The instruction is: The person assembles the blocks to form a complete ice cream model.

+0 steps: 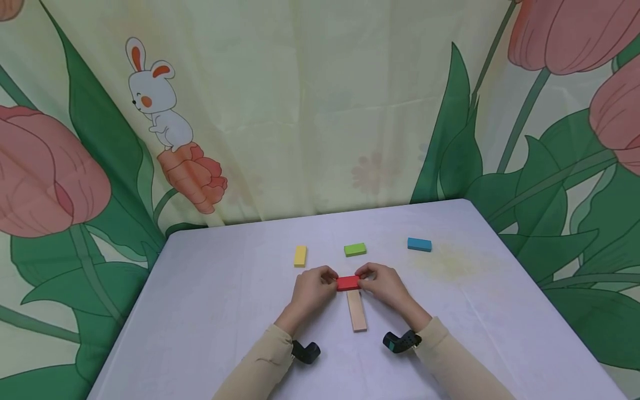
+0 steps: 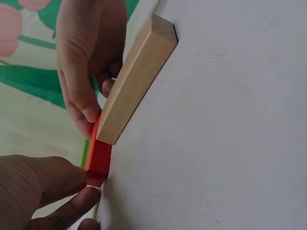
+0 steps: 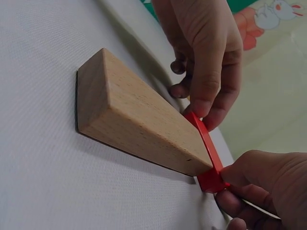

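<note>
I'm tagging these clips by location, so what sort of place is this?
Probably a staged indoor recording corner, not a lived-in room: a white-covered table with a cartoon rabbit-and-tulip cloth backdrop hung close behind it, and coloured blocks laid out, both hands holding the red block.

The table [image 1: 210, 311] has a pale lilac-white cloth and fills the lower middle of the head view. 5 blocks lie on it. A yellow block [image 1: 300, 256], a green block [image 1: 355, 249] and a blue block [image 1: 419, 244] form a row in the upper part. Below them, near the centre, a red block [image 1: 348, 283] lies crosswise, touching the far end of a plain wooden block [image 1: 356, 311].
</note>
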Demonstrator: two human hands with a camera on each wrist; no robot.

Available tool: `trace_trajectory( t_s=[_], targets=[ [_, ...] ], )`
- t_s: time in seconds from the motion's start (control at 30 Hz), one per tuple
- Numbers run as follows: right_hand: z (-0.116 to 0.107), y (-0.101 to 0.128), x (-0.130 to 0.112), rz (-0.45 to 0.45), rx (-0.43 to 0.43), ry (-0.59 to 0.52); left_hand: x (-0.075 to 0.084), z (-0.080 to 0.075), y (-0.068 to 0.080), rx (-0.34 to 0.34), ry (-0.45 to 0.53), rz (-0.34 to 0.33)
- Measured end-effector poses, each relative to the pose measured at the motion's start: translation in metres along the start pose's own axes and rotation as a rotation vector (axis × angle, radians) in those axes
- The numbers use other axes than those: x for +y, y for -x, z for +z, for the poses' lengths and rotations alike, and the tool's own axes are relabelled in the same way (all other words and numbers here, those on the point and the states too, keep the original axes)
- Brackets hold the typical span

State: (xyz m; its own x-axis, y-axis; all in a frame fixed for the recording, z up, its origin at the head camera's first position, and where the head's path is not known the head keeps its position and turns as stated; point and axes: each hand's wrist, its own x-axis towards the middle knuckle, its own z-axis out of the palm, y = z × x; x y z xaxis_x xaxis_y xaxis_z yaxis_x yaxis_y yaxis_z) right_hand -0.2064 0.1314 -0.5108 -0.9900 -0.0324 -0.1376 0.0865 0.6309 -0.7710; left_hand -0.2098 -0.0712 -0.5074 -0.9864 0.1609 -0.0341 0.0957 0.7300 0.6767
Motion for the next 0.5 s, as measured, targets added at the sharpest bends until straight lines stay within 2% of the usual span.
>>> trace_trajectory(
  t_s=[0.5],
  targets=[
    [0.0008, 0.0009, 0.0041, 0.006, -0.010, -0.003, -0.0011, 0.0000, 0.0036, 0.002, -0.034, 0.051]
  ],
)
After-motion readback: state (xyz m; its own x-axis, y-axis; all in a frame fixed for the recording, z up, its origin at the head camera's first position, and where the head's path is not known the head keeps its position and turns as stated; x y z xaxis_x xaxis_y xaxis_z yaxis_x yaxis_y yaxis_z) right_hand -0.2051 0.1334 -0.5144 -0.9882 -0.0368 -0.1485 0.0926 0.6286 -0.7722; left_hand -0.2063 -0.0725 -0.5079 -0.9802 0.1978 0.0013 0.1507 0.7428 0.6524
